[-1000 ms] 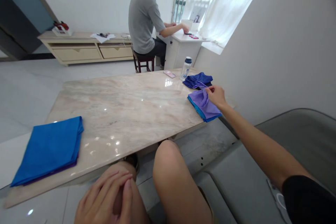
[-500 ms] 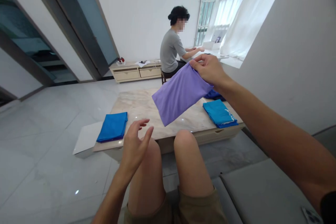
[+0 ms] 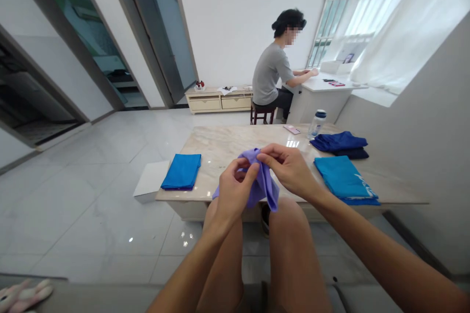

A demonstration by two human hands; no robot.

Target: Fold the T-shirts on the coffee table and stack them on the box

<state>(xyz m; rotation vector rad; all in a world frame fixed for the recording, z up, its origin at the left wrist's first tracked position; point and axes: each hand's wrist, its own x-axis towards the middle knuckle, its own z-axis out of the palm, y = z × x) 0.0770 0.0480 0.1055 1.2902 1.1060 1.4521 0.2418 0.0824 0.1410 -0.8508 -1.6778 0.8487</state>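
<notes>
A purple cloth point(image 3: 265, 187) hangs bunched up just over the near edge of the bench point(image 3: 216, 139), around the middle, above the seated person's knees. The right grip point(image 3: 260, 156) pinches its top between thumb and finger, and the left grip point(image 3: 252, 166) is closed on it just beside, so both have hold of the fabric. The step in hand looks like sorting out the cloth's edge; a next move seems to call for a firm pinch on each side so that the loose folds do not slip. On the bench's left end lies a folded blue cloth point(image 3: 181, 171); on its right end, a folded turquoise cloth point(image 3: 340, 173) lies on a darker blue layer, with a crumpled navy cloth point(image 3: 338, 141) just behind. Toward the bench's far edge stands a capped clear bottle point(image 3: 317, 126), its contents hard to tell, with a pink phone point(image 3: 292, 129) near it. Beyond the bench, a low cabinet point(image 3: 238, 92) with drawers bears a small white tray point(image 3: 199, 89) holding reddish things, too small to name. Right of that cabinet, also beyond the bench, a person in a grey shirt point(image 3: 269, 78) sits on a stool point(image 3: 262, 111).
</notes>
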